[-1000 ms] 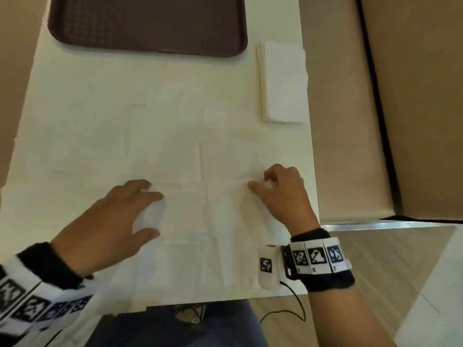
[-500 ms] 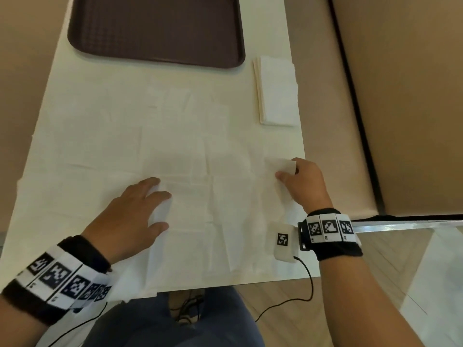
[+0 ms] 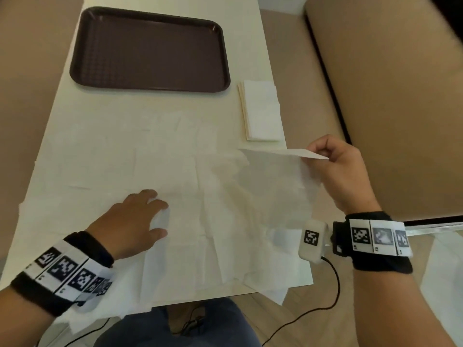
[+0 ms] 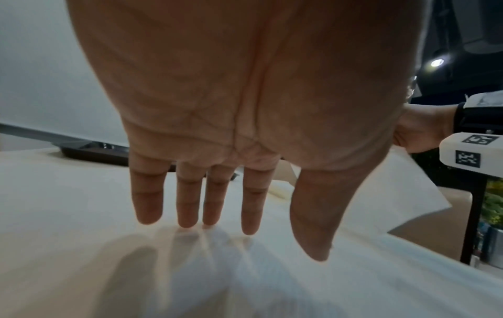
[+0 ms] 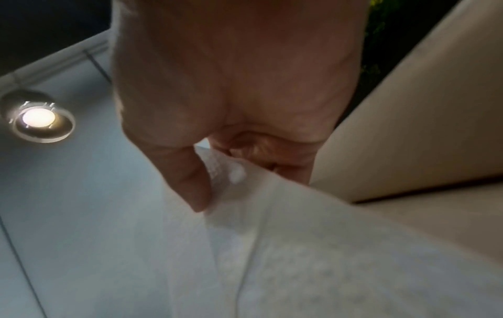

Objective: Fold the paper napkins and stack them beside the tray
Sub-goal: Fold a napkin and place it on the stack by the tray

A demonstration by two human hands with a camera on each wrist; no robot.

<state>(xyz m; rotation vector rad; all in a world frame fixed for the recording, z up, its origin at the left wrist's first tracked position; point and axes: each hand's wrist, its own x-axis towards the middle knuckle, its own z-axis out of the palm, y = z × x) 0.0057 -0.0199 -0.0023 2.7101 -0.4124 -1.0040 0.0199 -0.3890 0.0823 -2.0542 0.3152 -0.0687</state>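
Observation:
Several unfolded white paper napkins (image 3: 140, 171) lie spread over the near half of the cream table. My right hand (image 3: 335, 169) pinches the far right corner of the top napkin (image 3: 273, 176) between thumb and fingers and holds it lifted off the table; the right wrist view shows the thumb (image 5: 190, 180) pressed on the napkin's edge (image 5: 236, 193). Flat on the napkins at the near left, my left hand (image 3: 140, 221) rests with fingers (image 4: 187, 200) straight. A stack of folded napkins (image 3: 261, 111) sits to the right of the dark brown tray (image 3: 150, 48).
The table's right edge (image 3: 288, 146) runs close to the folded stack, with a beige bench seat (image 3: 388, 96) beyond it. Some napkins overhang the near table edge (image 3: 270, 289). A black cable (image 3: 333, 291) hangs from my right wrist device.
My right hand has gone from pressing on the napkins to pinching the top napkin's corner and lifting it up and to the right. My left hand stays flat in place.

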